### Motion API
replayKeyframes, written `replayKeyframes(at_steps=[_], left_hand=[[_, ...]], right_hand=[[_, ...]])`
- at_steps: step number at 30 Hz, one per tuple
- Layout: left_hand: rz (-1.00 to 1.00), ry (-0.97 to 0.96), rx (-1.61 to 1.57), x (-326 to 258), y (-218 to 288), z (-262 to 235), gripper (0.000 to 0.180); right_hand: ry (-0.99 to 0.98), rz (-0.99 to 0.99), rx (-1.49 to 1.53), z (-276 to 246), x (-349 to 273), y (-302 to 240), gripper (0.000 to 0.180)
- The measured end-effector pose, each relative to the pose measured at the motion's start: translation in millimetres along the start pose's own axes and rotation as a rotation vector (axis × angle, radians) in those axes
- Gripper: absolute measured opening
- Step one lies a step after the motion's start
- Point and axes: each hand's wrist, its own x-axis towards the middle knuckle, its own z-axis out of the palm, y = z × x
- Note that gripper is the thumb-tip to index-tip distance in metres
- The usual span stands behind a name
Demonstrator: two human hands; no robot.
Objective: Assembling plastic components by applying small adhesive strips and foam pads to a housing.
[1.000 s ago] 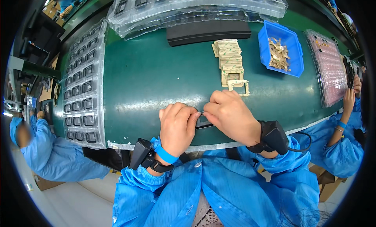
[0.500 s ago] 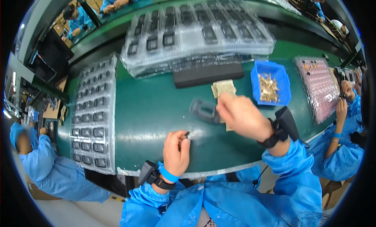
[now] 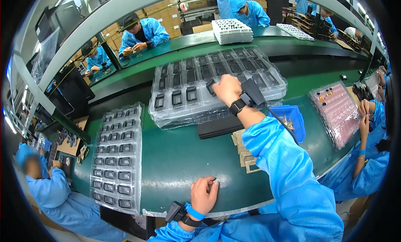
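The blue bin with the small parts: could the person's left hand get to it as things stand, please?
Probably not directly: the left hand rests at the table's near edge, and the outstretched right arm crosses in front of the blue bin.

The right hand (image 3: 225, 88) leaves the left hand (image 3: 203, 194) and now reaches toward twelve o'clock, setting a black part (image 3: 211, 86) onto the clear tray stack (image 3: 267, 70).

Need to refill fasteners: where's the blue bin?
In the head view, the blue bin sits right of centre on the green table, between the outstretched right forearm and the pink tray.
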Motion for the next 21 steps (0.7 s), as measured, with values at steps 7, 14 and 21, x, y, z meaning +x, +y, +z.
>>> replayKeyframes(at_steps=[7, 14, 21], left_hand=[[-0.005, 0.024, -0.009, 3, -2, -1, 0.017], [0.008, 0.024, -0.008, 4, -1, 2, 0.016], [0.036, 0.039, -0.008, -3, -3, 1, 0.014]], right_hand=[[-0.093, -0.032, -0.084, -15, 6, -15, 0.02], [-0.124, -0.058, -0.287, -3, 20, 10, 0.019], [-0.314, -0.235, 0.316, -47, -58, 5, 0.019]])
